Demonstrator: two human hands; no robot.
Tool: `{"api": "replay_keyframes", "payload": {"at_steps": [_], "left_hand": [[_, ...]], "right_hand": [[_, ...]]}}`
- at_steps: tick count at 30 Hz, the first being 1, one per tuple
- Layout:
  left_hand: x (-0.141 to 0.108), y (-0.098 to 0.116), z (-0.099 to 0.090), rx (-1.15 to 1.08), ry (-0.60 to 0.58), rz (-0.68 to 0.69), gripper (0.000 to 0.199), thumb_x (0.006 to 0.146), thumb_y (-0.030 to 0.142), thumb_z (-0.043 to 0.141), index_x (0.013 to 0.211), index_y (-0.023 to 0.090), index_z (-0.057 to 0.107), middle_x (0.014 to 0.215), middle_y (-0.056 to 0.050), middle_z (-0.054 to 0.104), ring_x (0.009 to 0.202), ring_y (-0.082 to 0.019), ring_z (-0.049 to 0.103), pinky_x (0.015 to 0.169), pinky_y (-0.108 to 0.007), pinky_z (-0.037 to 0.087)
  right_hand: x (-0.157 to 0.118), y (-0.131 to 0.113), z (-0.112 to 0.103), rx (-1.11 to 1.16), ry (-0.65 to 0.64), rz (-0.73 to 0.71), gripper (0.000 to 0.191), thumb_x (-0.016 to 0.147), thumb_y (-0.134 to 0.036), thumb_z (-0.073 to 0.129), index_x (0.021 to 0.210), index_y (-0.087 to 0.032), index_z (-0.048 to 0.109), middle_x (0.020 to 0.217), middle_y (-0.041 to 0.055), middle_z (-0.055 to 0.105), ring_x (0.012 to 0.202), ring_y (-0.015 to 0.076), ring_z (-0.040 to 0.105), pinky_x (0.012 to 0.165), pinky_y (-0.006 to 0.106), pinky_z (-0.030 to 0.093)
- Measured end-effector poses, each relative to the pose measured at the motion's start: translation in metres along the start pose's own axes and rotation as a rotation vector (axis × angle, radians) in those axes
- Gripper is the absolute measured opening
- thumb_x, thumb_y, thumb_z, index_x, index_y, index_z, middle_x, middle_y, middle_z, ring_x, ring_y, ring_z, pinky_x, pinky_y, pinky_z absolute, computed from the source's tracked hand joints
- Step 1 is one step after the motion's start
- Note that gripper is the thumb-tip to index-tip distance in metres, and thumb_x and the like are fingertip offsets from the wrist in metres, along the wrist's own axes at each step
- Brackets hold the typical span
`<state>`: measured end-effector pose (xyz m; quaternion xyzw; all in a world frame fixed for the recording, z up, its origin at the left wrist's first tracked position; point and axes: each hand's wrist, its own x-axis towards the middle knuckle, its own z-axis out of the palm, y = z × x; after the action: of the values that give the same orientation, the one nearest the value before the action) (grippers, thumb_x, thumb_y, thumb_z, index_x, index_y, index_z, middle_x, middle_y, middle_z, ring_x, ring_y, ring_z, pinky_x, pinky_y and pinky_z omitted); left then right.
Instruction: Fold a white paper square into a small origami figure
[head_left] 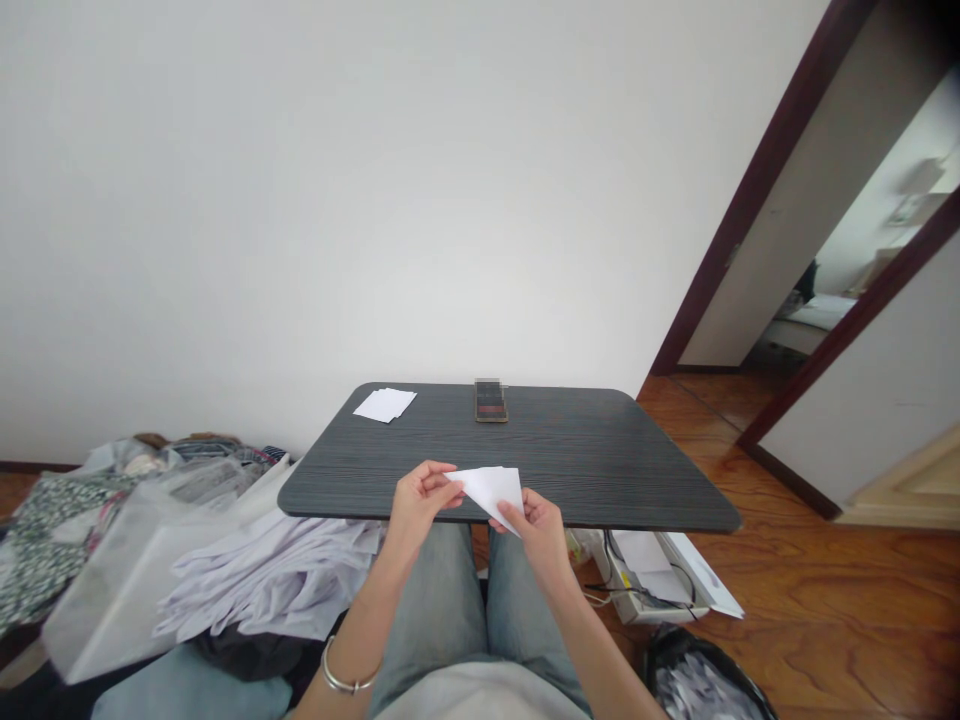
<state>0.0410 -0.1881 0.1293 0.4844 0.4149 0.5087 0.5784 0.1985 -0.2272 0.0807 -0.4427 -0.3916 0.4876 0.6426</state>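
A piece of white paper [491, 485], folded to a pointed shape, is held up over the front edge of the dark table [600, 450]. My left hand [422, 500] pinches its narrow left tip between thumb and fingers. On the right side, my right hand [536, 525] grips the wider end, thumb on top and fingers behind. Part of the paper's underside is hidden from me. A few white paper sheets [385, 404] lie loosely stacked at the table's back left corner.
A phone-like device [490, 400] sits at the table's back edge by the wall. Piled clothes [270, 570] and plastic bags crowd the left. Under the table's right side stands a white box [645, 580] with cables; a black bag [705, 680] is nearer me.
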Motion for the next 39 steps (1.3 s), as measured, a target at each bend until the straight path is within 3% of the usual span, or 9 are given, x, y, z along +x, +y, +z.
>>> {"api": "replay_keyframes", "payload": {"at_steps": [10,19,31,39], "left_hand": [[-0.002,0.000,-0.002,-0.014,0.043,0.036,0.031,0.058,0.029,0.074,0.080,0.013,0.059,0.062,-0.001,0.068,0.058,-0.013,0.065,0.059,-0.023,0.054],[-0.008,0.000,0.009,-0.076,0.118,0.073,0.027,0.058,0.027,0.074,0.074,0.013,0.057,0.062,0.000,0.067,0.059,-0.012,0.063,0.061,-0.024,0.054],[-0.003,0.001,0.005,-0.038,0.074,0.141,0.027,0.059,0.029,0.073,0.074,0.014,0.057,0.068,0.000,0.064,0.063,-0.013,0.063,0.057,-0.023,0.055],[-0.007,0.002,0.007,0.020,0.060,0.109,0.025,0.059,0.030,0.073,0.065,0.014,0.055,0.064,-0.001,0.067,0.061,-0.013,0.064,0.061,-0.024,0.054]], "right_hand": [[-0.002,0.000,0.007,-0.006,0.024,-0.016,0.031,0.062,-0.044,0.071,0.064,-0.018,0.056,0.062,0.0006,0.061,0.057,0.0171,0.058,0.059,0.033,0.053],[-0.005,0.003,-0.003,0.022,0.021,-0.047,0.029,0.064,-0.041,0.070,0.061,-0.018,0.052,0.061,-0.0008,0.058,0.057,0.0150,0.055,0.060,0.032,0.052],[-0.005,-0.002,0.008,-0.053,0.045,-0.107,0.029,0.066,-0.039,0.069,0.058,-0.019,0.050,0.057,-0.0020,0.054,0.056,0.0142,0.053,0.056,0.027,0.048],[-0.009,-0.002,0.000,-0.094,0.043,-0.110,0.030,0.067,-0.041,0.067,0.058,-0.019,0.049,0.057,-0.0013,0.054,0.057,0.0150,0.053,0.056,0.027,0.048]]}}
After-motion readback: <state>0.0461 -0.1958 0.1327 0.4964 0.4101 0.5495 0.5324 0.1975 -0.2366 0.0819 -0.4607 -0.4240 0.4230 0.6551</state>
